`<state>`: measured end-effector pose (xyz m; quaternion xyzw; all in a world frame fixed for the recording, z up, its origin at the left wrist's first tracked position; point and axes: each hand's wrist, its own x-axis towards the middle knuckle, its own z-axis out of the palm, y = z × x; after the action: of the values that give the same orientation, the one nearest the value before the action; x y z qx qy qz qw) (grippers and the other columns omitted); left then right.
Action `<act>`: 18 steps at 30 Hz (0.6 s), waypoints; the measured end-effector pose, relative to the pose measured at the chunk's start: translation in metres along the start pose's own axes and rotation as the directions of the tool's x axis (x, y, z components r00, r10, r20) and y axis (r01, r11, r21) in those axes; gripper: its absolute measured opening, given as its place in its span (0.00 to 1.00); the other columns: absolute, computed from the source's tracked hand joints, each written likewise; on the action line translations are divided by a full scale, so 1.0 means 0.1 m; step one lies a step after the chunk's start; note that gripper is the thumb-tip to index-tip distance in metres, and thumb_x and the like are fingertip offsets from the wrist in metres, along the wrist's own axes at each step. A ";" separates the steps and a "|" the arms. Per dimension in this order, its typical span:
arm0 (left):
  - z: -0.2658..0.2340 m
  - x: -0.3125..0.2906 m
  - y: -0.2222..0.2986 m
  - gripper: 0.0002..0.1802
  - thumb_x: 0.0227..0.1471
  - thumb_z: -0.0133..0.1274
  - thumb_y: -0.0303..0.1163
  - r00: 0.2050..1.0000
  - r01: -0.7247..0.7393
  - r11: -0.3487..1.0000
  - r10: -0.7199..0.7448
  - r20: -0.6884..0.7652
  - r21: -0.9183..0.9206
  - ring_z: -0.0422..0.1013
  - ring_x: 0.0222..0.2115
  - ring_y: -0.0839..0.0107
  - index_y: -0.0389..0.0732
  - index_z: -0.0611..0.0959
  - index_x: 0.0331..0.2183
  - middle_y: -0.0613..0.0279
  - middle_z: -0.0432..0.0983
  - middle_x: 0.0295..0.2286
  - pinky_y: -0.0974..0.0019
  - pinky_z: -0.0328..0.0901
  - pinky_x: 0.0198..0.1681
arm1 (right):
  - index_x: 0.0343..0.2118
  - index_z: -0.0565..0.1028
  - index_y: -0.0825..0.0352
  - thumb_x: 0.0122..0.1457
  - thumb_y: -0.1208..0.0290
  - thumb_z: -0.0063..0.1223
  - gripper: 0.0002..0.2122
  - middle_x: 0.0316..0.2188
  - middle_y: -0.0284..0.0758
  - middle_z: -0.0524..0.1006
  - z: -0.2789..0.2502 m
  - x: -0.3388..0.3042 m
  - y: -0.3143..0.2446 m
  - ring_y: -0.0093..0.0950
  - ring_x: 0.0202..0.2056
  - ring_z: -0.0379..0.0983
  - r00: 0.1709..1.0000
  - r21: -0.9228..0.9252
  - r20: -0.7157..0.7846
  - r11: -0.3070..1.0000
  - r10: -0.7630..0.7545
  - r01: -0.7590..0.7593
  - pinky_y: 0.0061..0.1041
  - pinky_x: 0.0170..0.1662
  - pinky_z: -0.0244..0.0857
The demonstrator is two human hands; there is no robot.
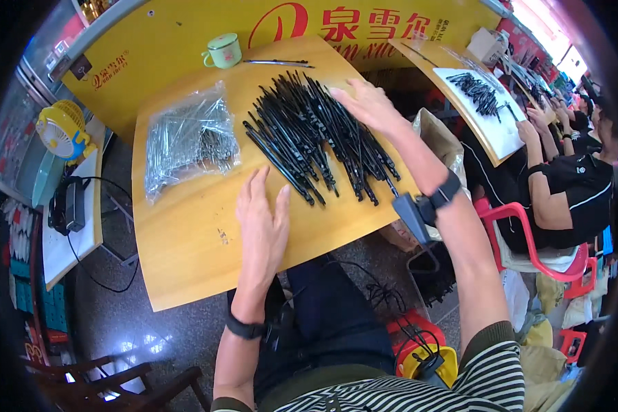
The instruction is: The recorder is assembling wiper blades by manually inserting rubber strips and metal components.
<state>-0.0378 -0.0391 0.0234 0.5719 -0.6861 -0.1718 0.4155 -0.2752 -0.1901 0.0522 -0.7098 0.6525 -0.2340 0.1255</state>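
Observation:
A fanned heap of slim glossy black rods [309, 130] lies on the yellow wooden table [185, 254] in front of me; their exact kind is hard to make out. My left hand [262, 216] is over the table at the heap's near left, fingers stretched and apart, holding nothing. At the far right of the heap is my right hand [365, 104], with its fingers extended and nothing seen in it. Whether its fingertips touch the rods I cannot tell. Left of the heap rests a clear plastic bag [191, 141] full of thin transparent sticks.
A lidded green mug [224, 51] and a few loose dark rods [279, 63] are at the table's far edge. A yellow fan [63, 130] stands on a side table at left. To the right, people work at another table with a similar black pile [475, 93].

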 end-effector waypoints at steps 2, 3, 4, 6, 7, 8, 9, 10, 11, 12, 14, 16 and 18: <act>0.15 0.12 -0.15 0.27 0.54 0.44 0.39 1.000 0.004 0.991 -0.003 -0.002 0.135 0.56 0.52 0.54 0.36 0.64 0.52 0.44 0.61 0.49 0.58 0.49 0.55 | 0.51 0.64 0.67 0.50 0.38 0.39 0.36 0.52 0.49 0.63 0.26 0.30 -0.09 0.49 0.53 0.57 0.997 0.022 -0.017 0.997 -0.075 0.076 0.44 0.54 0.52; 0.21 0.13 -0.16 0.27 0.54 0.44 0.39 1.000 -0.004 0.991 0.005 -0.009 0.137 0.56 0.52 0.54 0.36 0.64 0.52 0.44 0.61 0.49 0.58 0.49 0.55 | 0.52 0.63 0.66 0.49 0.37 0.39 0.37 0.52 0.48 0.62 0.36 0.40 -0.16 0.48 0.54 0.57 0.997 0.017 -0.031 0.997 -0.075 0.075 0.45 0.55 0.51; 0.25 0.14 -0.16 0.29 0.54 0.44 0.42 1.000 -0.009 0.984 0.013 -0.024 0.178 0.54 0.54 0.54 0.36 0.62 0.54 0.44 0.59 0.51 0.57 0.45 0.56 | 0.52 0.63 0.65 0.49 0.37 0.40 0.37 0.52 0.48 0.62 0.43 0.47 -0.20 0.47 0.54 0.56 0.997 0.045 0.005 0.996 -0.079 0.079 0.46 0.55 0.51; 0.31 0.12 -0.08 0.32 0.55 0.42 0.45 1.000 -0.009 0.969 0.010 -0.003 0.247 0.48 0.57 0.54 0.35 0.59 0.55 0.43 0.55 0.54 0.55 0.40 0.58 | 0.53 0.63 0.61 0.48 0.38 0.44 0.35 0.52 0.46 0.63 0.51 0.53 -0.30 0.46 0.55 0.55 0.993 0.071 0.114 0.997 -0.029 0.021 0.47 0.55 0.51; 0.33 0.15 -0.08 0.32 0.55 0.42 0.45 1.000 -0.009 0.969 0.010 -0.002 0.248 0.48 0.57 0.54 0.35 0.59 0.55 0.43 0.55 0.54 0.55 0.40 0.58 | 0.53 0.63 0.61 0.48 0.38 0.44 0.35 0.52 0.46 0.63 0.54 0.55 -0.32 0.46 0.55 0.55 0.993 0.072 0.113 0.997 -0.029 0.021 0.47 0.55 0.51; 0.34 0.15 -0.09 0.32 0.55 0.41 0.45 1.000 -0.023 0.961 0.020 0.013 0.277 0.48 0.57 0.54 0.34 0.59 0.55 0.44 0.54 0.54 0.55 0.40 0.58 | 0.53 0.63 0.59 0.47 0.40 0.46 0.34 0.53 0.44 0.63 0.58 0.54 -0.36 0.46 0.54 0.56 0.990 0.013 0.122 0.998 -0.068 0.067 0.46 0.55 0.51; 0.34 0.15 -0.10 0.32 0.55 0.41 0.45 0.999 -0.036 0.952 0.028 0.029 0.305 0.47 0.57 0.54 0.33 0.59 0.55 0.44 0.54 0.54 0.55 0.40 0.58 | 0.53 0.63 0.58 0.47 0.41 0.48 0.34 0.53 0.43 0.63 0.61 0.52 -0.39 0.46 0.54 0.56 0.985 -0.046 0.134 0.993 -0.106 0.113 0.46 0.55 0.51; 0.35 0.15 -0.12 0.33 0.55 0.41 0.45 0.997 -0.068 0.948 0.057 0.043 0.312 0.48 0.57 0.55 0.33 0.59 0.54 0.45 0.54 0.54 0.56 0.40 0.59 | 0.52 0.65 0.57 0.46 0.45 0.51 0.31 0.52 0.42 0.65 0.64 0.51 -0.42 0.44 0.52 0.59 0.987 -0.036 0.115 0.992 -0.116 0.121 0.44 0.54 0.53; 0.35 0.16 -0.11 0.33 0.55 0.41 0.45 0.998 -0.063 0.948 0.052 0.043 0.313 0.48 0.57 0.55 0.33 0.59 0.54 0.45 0.54 0.54 0.56 0.40 0.59 | 0.52 0.65 0.57 0.46 0.45 0.51 0.31 0.52 0.42 0.65 0.64 0.52 -0.42 0.44 0.52 0.59 0.986 -0.035 0.119 0.992 -0.117 0.122 0.44 0.54 0.53; 0.36 0.17 -0.09 0.32 0.55 0.41 0.45 0.997 -0.073 0.948 0.059 0.055 0.311 0.48 0.57 0.56 0.33 0.59 0.54 0.45 0.55 0.54 0.56 0.40 0.59 | 0.51 0.66 0.58 0.46 0.47 0.52 0.30 0.51 0.43 0.65 0.63 0.51 -0.41 0.43 0.52 0.60 0.972 -0.001 0.144 0.982 -0.186 0.189 0.43 0.54 0.54; 0.35 0.17 -0.09 0.32 0.55 0.41 0.45 0.995 -0.090 0.950 0.076 0.058 0.300 0.50 0.57 0.58 0.33 0.60 0.54 0.47 0.55 0.54 0.57 0.40 0.59 | 0.51 0.66 0.59 0.46 0.49 0.52 0.29 0.50 0.43 0.66 0.60 0.48 -0.43 0.41 0.51 0.61 0.951 0.036 0.173 0.967 -0.256 0.253 0.41 0.53 0.55; 0.33 0.16 -0.11 0.32 0.54 0.42 0.45 0.994 -0.101 0.943 0.084 0.068 0.316 0.50 0.57 0.58 0.33 0.60 0.54 0.47 0.56 0.54 0.57 0.40 0.58 | 0.50 0.67 0.62 0.47 0.52 0.52 0.28 0.48 0.44 0.68 0.58 0.39 -0.48 0.41 0.50 0.63 0.923 0.070 0.169 0.938 -0.346 0.339 0.37 0.53 0.57; 0.33 0.17 -0.09 0.33 0.54 0.42 0.46 0.992 -0.124 0.937 0.106 0.074 0.326 0.50 0.56 0.57 0.32 0.61 0.54 0.47 0.56 0.54 0.57 0.40 0.58 | 0.49 0.67 0.64 0.48 0.52 0.52 0.27 0.48 0.45 0.68 0.57 0.32 -0.48 0.41 0.49 0.63 0.923 0.090 0.169 0.938 -0.345 0.334 0.35 0.53 0.57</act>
<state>-0.0570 -0.0652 0.0037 0.5874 -0.7486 -0.0456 0.3043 -0.2038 -0.2236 0.0319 -0.8263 0.4983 -0.2056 0.1633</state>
